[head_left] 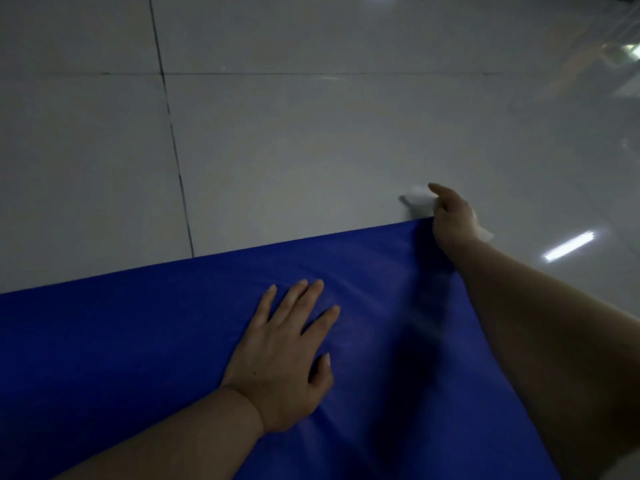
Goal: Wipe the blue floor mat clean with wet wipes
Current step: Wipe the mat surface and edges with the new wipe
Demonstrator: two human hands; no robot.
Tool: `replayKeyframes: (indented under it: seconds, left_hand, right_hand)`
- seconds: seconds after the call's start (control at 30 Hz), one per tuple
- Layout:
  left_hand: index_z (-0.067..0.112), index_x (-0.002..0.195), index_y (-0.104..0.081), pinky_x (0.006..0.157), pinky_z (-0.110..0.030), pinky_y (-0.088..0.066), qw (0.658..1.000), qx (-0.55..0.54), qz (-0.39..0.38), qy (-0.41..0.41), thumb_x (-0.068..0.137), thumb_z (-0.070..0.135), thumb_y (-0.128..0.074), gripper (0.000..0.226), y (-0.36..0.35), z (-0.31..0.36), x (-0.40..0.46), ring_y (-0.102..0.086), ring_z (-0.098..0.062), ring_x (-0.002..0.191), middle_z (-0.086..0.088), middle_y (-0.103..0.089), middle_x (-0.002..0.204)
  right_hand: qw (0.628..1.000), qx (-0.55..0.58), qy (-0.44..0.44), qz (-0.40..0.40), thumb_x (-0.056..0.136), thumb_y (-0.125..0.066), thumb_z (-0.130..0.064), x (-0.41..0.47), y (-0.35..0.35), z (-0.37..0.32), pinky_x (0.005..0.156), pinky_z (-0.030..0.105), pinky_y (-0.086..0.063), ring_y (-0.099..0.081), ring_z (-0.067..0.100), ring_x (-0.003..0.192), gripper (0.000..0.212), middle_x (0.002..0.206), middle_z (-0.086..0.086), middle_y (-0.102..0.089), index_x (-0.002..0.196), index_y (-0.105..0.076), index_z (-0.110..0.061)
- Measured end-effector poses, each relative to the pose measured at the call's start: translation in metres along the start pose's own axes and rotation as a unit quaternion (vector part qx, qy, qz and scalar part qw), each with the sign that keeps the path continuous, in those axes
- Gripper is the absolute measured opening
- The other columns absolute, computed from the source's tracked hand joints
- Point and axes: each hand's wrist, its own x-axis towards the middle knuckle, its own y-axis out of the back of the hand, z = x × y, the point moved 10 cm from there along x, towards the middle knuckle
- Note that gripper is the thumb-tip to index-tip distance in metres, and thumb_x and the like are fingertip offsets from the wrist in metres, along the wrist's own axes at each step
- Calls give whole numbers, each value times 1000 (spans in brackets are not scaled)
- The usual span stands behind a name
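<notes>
Across the lower left of the view, the blue floor mat point(138, 341) was spread over the pale tiled floor point(277, 150). On its middle the left hand point(280, 358) was laid flat, fingers straight and splayed. At the mat's far right corner, a white wet wipe point(417, 199) was gripped in the right hand point(450, 220), apparently pressed against the edge, though blur obscured the contact.

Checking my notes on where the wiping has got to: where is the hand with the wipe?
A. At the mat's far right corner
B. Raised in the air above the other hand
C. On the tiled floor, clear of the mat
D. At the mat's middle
A: the right hand grips the white wipe at the far right corner of the mat, while the left hand lies flat mid-mat.
</notes>
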Motion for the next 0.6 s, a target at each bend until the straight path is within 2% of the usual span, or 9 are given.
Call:
replayKeyframes:
  seconds: [0.07, 0.1, 0.17, 0.23, 0.27, 0.33, 0.43, 0.5, 0.6]
  left_hand:
    - [22, 131, -58, 105, -50, -23, 1000, -2, 3, -1, 82, 45, -41, 57, 0, -1, 0, -37, -25, 136, -9, -42, 148]
    - [22, 131, -58, 104, -50, -23, 1000, -3, 4, 0, 82, 46, -41, 57, 0, -1, 0, -36, -25, 136, -9, -43, 148]
    - [21, 131, -58, 104, -50, -23, 1000, -4, 10, 0, 82, 45, -41, 57, 1, -1, 1, -35, -24, 136, -9, -43, 147]
    - [20, 132, -56, 105, -49, -23, 1000, -7, 19, 0, 83, 44, -40, 57, 2, -2, 0, -34, -24, 137, -9, -41, 149]
    - [19, 134, -53, 106, -49, -22, 1000, -11, 25, 3, 84, 44, -39, 58, 2, -2, 0, -32, -24, 138, -10, -38, 150]
    - [18, 139, -43, 107, -47, -21, 999, -19, 36, 7, 85, 43, -39, 60, 5, -2, 0, -29, -24, 140, -10, -33, 153]
    - [17, 143, -32, 110, -45, -20, 998, -22, 51, 14, 86, 43, -38, 63, 8, -4, 0, -24, -25, 143, -11, -28, 155]
    - [17, 145, -29, 111, -45, -19, 998, -25, 55, 17, 87, 43, -37, 64, 9, -4, 0, -22, -25, 144, -12, -26, 156]
    - [16, 147, -25, 112, -44, -18, 997, -35, 61, 25, 88, 43, -36, 66, 11, -6, 0, -20, -25, 145, -12, -25, 156]
  right_hand:
    - [995, -93, -7, -33, 91, -27, -14, -1, -15, -6, 106, 44, -35, -53, 29, 116, 47, 125, 6, -61, 126, -55, -30]
    - [993, -109, -14, -42, 90, -26, -15, -6, -21, -12, 101, 45, -38, -54, 30, 113, 47, 122, 6, -62, 122, -55, -32]
    - [993, -103, 6, -57, 94, -26, -13, -23, -37, -34, 88, 38, -42, -53, 29, 109, 44, 113, 0, -62, 120, -56, -32]
    - [990, -95, 49, -88, 95, -26, -11, -47, -58, -60, 74, 32, -36, -52, 27, 106, 44, 97, -9, -60, 120, -56, -32]
    - [989, -90, 67, -95, 95, -27, -12, -58, -65, -70, 72, 31, -32, -52, 26, 105, 43, 93, -11, -58, 120, -56, -33]
    - [989, -73, 79, -98, 97, -28, -17, -72, -71, -79, 74, 32, -30, -52, 25, 105, 38, 101, -6, -62, 120, -54, -34]
    - [983, 17, 105, -147, 99, -32, -26, -92, -86, -97, 93, 38, -33, -52, 17, 109, 31, 106, -7, -65, 122, -51, -35]
    - [962, 139, 135, -190, 102, -33, -30, -116, -96, -115, 102, 39, -34, -54, 13, 109, 27, 100, -11, -66, 120, -52, -32]
    - [915, 303, 103, -245, 100, -23, -48, -141, -104, -122, 101, 33, -44, -61, 13, 102, 41, 100, -4, -66, 118, -54, -26]
